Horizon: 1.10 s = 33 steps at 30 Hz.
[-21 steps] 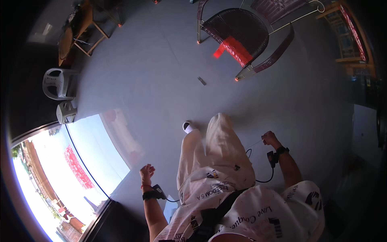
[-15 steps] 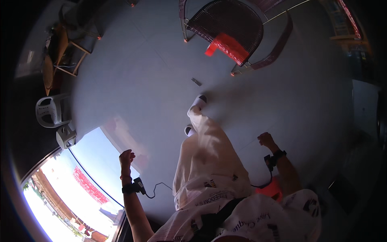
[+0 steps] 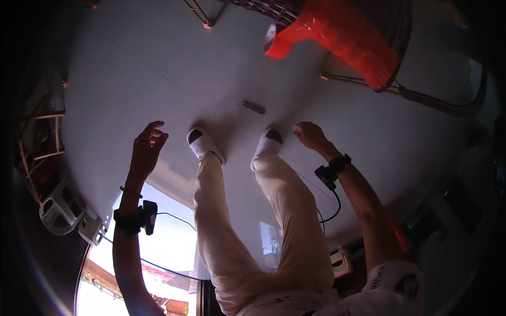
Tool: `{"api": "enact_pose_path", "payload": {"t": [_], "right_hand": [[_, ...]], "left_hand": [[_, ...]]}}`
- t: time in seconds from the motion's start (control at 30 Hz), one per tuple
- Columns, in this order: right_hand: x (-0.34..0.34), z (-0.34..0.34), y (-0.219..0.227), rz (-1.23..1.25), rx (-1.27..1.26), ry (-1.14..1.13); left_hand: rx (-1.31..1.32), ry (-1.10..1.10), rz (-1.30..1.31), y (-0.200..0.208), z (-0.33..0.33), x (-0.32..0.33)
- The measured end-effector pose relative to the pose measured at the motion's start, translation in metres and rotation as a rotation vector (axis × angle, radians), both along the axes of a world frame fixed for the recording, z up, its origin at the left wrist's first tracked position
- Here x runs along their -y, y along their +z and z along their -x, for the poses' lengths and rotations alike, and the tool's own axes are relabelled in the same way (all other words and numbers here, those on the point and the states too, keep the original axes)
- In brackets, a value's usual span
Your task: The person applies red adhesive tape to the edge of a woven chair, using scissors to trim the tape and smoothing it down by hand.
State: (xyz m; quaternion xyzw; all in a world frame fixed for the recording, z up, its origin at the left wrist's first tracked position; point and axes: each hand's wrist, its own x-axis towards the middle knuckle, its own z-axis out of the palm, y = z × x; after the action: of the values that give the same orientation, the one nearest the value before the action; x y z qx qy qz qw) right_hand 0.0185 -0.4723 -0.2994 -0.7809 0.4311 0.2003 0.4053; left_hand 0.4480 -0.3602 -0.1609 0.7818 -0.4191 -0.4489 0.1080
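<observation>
Holding our left hand [image 3: 148, 147] with fingers curled, slightly apart, we cannot tell whether our right hand [image 3: 312, 137] pinches anything, while a small dark object [image 3: 254, 108] lies on the floor [image 3: 132, 95] ahead.

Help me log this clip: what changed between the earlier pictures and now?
The person has stepped nearer the chair, left hand and right hand coming forward; no grab or release shows. The red sheet stays on the chair, the small dark object on the floor.

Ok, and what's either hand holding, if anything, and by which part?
Nothing held shows: the left hand looks empty; the right hand is curled, so something small inside can't be ruled out.
</observation>
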Motion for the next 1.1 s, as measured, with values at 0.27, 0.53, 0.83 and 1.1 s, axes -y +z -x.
{"api": "enact_pose_path", "payload": {"t": [0.27,0.53,0.83,1.1], "right_hand": [[0.004,-0.102,-0.141,0.24,0.167,0.145],[0.01,-0.118,-0.215,0.341,0.263,0.295],[0.023,-0.094,-0.152,0.146,0.498,-0.417],[0.07,-0.032,-0.076,0.211,0.757,-0.754]], "left_hand": [[-0.245,-0.209,0.395,-0.151,0.06,0.173],[-0.586,-0.233,0.56,-0.168,0.1,0.242],[-0.471,-0.189,0.708,-0.149,0.124,0.233],[-0.507,-0.087,0.909,-0.141,0.149,0.252]]}}
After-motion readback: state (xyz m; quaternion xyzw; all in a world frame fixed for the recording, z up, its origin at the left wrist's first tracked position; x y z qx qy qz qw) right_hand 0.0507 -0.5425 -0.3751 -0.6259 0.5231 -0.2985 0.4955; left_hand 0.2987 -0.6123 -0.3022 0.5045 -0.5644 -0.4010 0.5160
